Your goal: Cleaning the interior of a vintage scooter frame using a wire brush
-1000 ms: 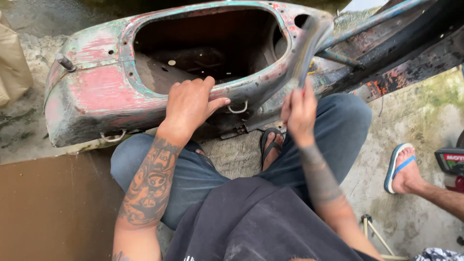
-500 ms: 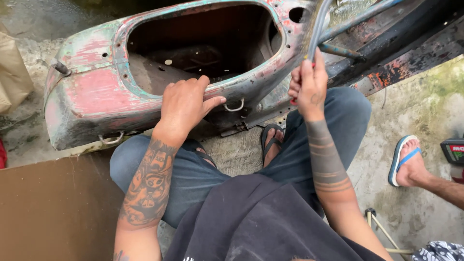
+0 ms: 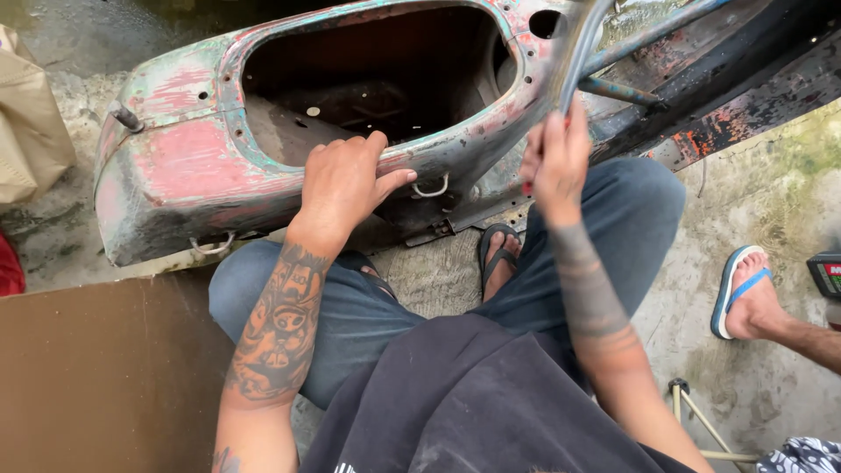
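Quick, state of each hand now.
Left hand: open, resting flat on the worn scooter body.
Right hand: closed around a grey bar.

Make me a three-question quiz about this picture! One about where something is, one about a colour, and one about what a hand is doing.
1. Where does the left hand rest?
A. On the rim of the old scooter body
B. On the brown board
C. On the blue sandal

2. What colour is the strap of the other person's sandal?
A. Yellow
B. Blue
C. Green

3. What is the right hand doing?
A. Lying flat on the ground
B. Hanging free, touching nothing
C. Gripping a grey metal bar

Answers:
1. A, the fingers lie over the edge of the body's big opening.
2. B, a blue strap crosses the foot at the right edge.
3. C, the fingers are wrapped around the bar that rises in front of the body.
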